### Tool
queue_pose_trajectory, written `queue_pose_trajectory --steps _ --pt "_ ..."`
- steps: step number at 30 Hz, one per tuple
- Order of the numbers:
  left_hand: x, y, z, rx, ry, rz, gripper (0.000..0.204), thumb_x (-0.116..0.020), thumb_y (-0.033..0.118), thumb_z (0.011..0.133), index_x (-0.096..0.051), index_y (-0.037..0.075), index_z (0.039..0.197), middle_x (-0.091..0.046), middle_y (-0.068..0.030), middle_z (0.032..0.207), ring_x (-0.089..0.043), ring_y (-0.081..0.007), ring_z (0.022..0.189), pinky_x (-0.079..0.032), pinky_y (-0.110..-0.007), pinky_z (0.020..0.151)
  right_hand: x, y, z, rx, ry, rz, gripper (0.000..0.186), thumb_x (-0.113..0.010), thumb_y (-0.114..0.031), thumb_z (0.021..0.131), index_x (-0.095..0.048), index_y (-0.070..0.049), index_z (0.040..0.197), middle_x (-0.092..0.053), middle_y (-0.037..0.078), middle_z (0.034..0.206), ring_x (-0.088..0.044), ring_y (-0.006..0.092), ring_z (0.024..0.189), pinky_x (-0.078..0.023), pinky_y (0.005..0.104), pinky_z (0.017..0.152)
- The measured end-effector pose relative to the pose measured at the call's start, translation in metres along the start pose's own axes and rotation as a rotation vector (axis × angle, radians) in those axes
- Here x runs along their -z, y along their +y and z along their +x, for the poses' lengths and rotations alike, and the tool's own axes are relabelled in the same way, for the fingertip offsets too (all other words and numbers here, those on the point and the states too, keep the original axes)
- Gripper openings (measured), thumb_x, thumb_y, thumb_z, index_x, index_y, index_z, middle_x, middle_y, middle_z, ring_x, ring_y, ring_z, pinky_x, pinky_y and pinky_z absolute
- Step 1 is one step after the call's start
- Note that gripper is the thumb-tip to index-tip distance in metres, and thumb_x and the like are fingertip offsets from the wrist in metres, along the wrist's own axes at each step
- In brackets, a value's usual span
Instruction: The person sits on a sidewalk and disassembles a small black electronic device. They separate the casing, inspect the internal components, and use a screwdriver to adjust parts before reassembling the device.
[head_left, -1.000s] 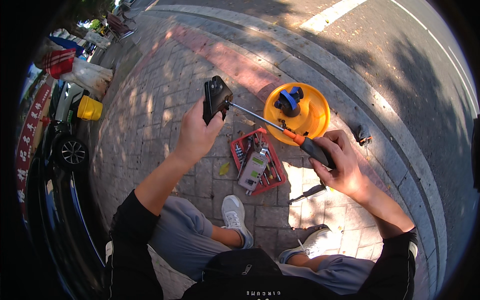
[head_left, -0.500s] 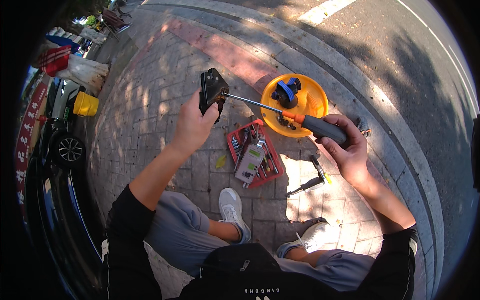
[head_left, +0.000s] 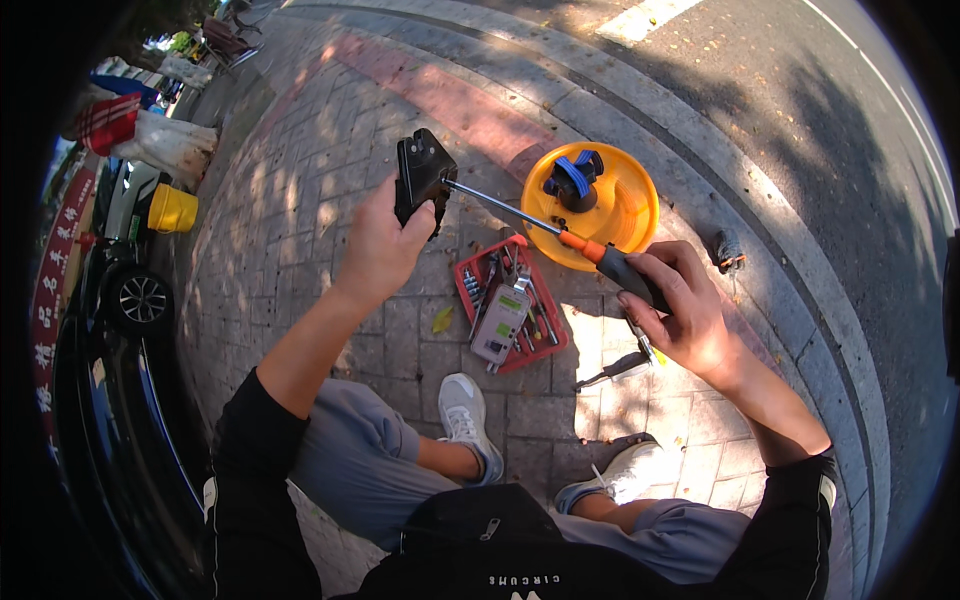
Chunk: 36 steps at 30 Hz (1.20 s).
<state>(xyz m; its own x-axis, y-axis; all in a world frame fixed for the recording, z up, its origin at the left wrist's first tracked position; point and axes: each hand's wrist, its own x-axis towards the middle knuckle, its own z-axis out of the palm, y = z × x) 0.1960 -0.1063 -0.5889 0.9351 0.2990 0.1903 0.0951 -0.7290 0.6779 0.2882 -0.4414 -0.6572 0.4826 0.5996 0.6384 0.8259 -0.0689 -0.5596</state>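
Note:
In my left hand point(head_left: 382, 245) is a dark, glossy housing-like part point(head_left: 424, 170), gripped with the thumb along its lower edge. My right hand point(head_left: 680, 305) holds a screwdriver point(head_left: 510, 212) by its dark grey and orange handle, fingers wrapped round the end. The long metal shaft runs up to the left, and its tip meets the right side of the dark part. Just what the tip sits in is too small to make out. Beyond the shaft, a round orange tray point(head_left: 630, 195) holds a black and blue object point(head_left: 574, 180) and a few small dark bits.
A red toolbox tray point(head_left: 548, 345) on the paving carries tools and a clear-topped case point(head_left: 500, 325). Beside it lies a black-handled tool point(head_left: 612, 370); a dark glove-like item point(head_left: 730, 252) rests near the kerb. A black car point(head_left: 120, 400) and yellow bucket point(head_left: 173, 209) stand at left.
My right hand has shifted its grip on the screwdriver handle, the fingers now more bent and lower. The dark part has moved slightly up and left in my left hand.

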Motion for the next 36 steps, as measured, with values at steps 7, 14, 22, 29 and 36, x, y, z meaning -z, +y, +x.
queue_pose_trajectory --steps 7,14,22,29,36 --pt "-0.001 0.000 -0.004 -0.009 -0.067 0.027 0.032 -0.063 0.014 0.093 -0.061 -0.002 0.120 -0.067 -0.0131 0.086 -0.062 -0.0206 0.075 -0.052 -0.036 0.072 0.009 0.009 -0.004 -0.914 -0.186 1.319 0.036 -0.065 -0.016 0.099 -0.061 0.007 0.126 -0.068 0.011 0.094 -0.062 0.0126 0.062 -0.049 0.0244 0.056" --pt "-0.004 -0.010 0.001 0.066 -0.081 -0.077 0.035 -0.062 0.012 0.094 -0.059 -0.003 0.125 -0.067 -0.0102 0.089 -0.060 -0.0149 0.078 -0.052 -0.033 0.072 -0.003 -0.003 -0.004 -0.064 -0.121 -0.068 0.051 -0.079 -0.013 0.085 -0.063 -0.001 0.132 -0.066 0.016 0.100 -0.066 0.0248 0.077 -0.054 0.0349 0.064" --pt "-0.002 -0.006 -0.004 -0.029 -0.061 -0.080 0.035 -0.064 0.011 0.092 -0.060 -0.002 0.124 -0.067 -0.0118 0.091 -0.061 -0.0168 0.079 -0.052 -0.034 0.074 -0.010 -0.002 -0.006 -0.756 -0.067 0.954 0.023 -0.063 -0.018 0.100 -0.064 0.002 0.112 -0.068 0.017 0.091 -0.054 0.0124 0.052 -0.038 0.0235 0.041" --pt "-0.009 -0.007 -0.007 0.001 -0.049 -0.102 0.031 -0.062 0.015 0.094 -0.061 -0.001 0.121 -0.068 -0.0118 0.091 -0.062 -0.0172 0.081 -0.052 -0.034 0.076 -0.003 -0.004 -0.009 -1.165 -0.194 1.354 0.028 -0.058 -0.023 0.105 -0.066 0.004 0.111 -0.069 0.011 0.086 -0.047 0.0059 0.049 -0.028 0.0197 0.038" --pt "0.011 -0.012 0.005 0.146 -0.101 -0.335 0.033 -0.060 0.020 0.097 -0.062 -0.002 0.121 -0.068 -0.0033 0.106 -0.060 -0.0091 0.093 -0.051 -0.028 0.082 0.001 -0.011 -0.007 -0.707 -0.159 0.631 0.045 -0.072 -0.012 0.095 -0.061 0.004 0.135 -0.067 0.006 0.097 -0.062 0.0133 0.089 -0.048 0.0258 0.082"
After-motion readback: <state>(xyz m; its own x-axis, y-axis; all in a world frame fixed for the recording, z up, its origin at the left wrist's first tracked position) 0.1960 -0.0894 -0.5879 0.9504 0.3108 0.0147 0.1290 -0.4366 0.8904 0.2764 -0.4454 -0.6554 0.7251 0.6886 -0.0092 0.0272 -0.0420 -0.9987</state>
